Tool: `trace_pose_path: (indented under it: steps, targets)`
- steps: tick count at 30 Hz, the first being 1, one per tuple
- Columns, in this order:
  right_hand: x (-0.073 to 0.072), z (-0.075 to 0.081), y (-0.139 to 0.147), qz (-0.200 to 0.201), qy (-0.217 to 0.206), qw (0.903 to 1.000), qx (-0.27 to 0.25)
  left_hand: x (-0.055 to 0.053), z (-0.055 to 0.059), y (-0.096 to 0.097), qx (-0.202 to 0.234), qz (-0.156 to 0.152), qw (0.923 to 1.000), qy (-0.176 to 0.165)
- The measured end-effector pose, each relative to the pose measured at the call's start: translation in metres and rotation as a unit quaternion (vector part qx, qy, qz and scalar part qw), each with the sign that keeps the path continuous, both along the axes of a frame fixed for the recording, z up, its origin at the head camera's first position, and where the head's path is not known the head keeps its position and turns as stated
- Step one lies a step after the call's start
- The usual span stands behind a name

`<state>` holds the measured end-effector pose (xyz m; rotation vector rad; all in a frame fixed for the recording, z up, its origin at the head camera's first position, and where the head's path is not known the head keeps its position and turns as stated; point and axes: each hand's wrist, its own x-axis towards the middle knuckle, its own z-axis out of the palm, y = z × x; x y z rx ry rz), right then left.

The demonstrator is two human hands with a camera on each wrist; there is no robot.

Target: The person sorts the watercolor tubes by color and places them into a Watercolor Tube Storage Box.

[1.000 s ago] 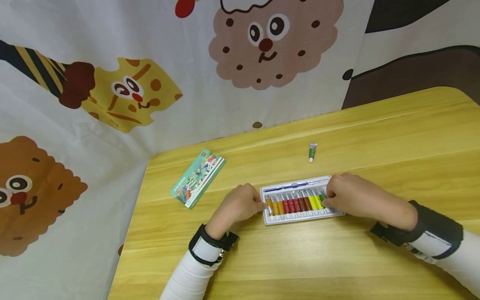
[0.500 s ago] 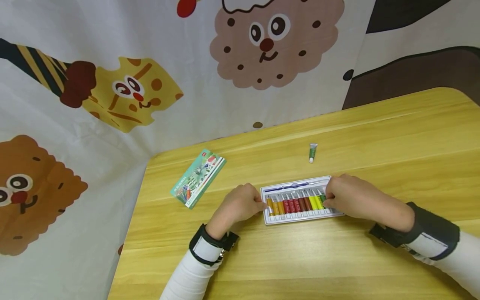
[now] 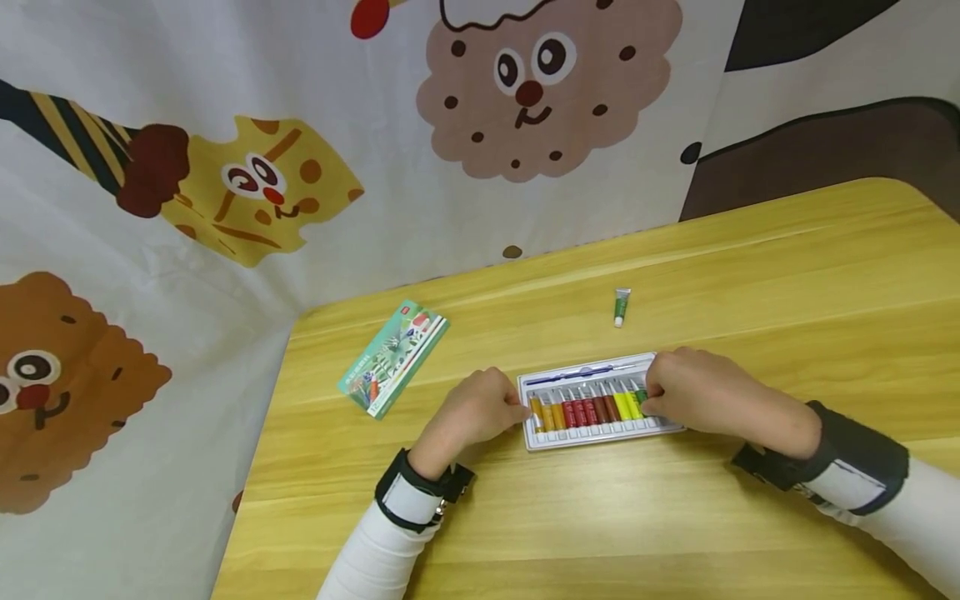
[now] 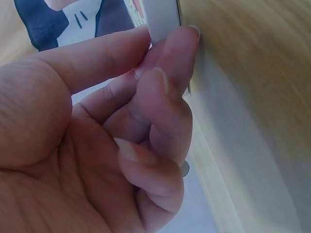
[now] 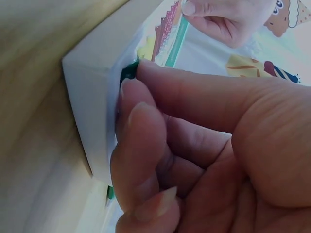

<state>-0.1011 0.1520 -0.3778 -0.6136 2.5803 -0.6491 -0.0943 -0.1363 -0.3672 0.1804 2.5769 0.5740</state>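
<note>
A white plastic tray point(image 3: 558, 442) holds a row of paint tubes point(image 3: 585, 410) in yellow-orange, red, brown and bright yellow, with a blue-handled paintbrush point(image 3: 570, 377) along its far side. My left hand point(image 3: 480, 408) grips the tray's left end, thumb and curled forefinger at its wall point(image 4: 163, 22) in the left wrist view. At the right end, my right hand point(image 3: 693, 392) pinches a dark green paint tube point(image 5: 129, 71) between thumb and forefinger. That tube is mostly hidden by the fingers. The other fingers of both hands are curled.
A lone green paint tube point(image 3: 622, 307) lies on the wooden table point(image 3: 570, 533) behind the tray. To the left lies a flat teal illustrated box point(image 3: 393, 359). A cartoon-printed curtain point(image 3: 420, 217) hangs behind the table's far edge.
Both hands keep their places at the tray's ends. The right wrist has shifted slightly left, and the whole view has moved a little. The tubes sit as before.
</note>
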Motion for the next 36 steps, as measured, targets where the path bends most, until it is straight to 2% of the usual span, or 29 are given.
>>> trace_pose_path:
  steps: [5,10,13,18,22,26,31,36]
  targets:
    - [-0.005,0.008,0.001,-0.021,0.017,0.9995,-0.017,-0.001,0.0,0.001,0.005,-0.004,1.0,-0.001]
    - [-0.017,0.019,-0.003,-0.054,0.083,0.9942,-0.04,-0.004,-0.001,0.003,0.011,-0.01,0.9999,0.0]
    - [-0.034,0.025,-0.008,-0.058,0.125,0.9899,-0.034,-0.005,-0.001,0.003,0.007,-0.005,1.0,-0.002]
    - [-0.066,0.027,-0.014,-0.079,0.149,0.9857,-0.003,-0.004,0.0,0.003,0.002,-0.005,1.0,-0.005]
    - [-0.086,0.022,-0.015,-0.1,0.148,0.9838,0.018,-0.003,-0.001,0.003,-0.001,-0.009,1.0,-0.003]
    - [-0.099,0.016,-0.018,-0.107,0.128,0.9848,0.049,-0.003,-0.002,0.002,0.0,-0.007,1.0,-0.002]
    - [-0.108,0.009,-0.022,-0.107,0.101,0.9865,0.071,-0.003,-0.001,0.001,0.0,-0.003,1.0,-0.005]
    - [-0.114,0.005,-0.022,-0.107,0.068,0.9904,0.056,-0.002,0.0,0.0,-0.001,0.0,0.9999,-0.01]
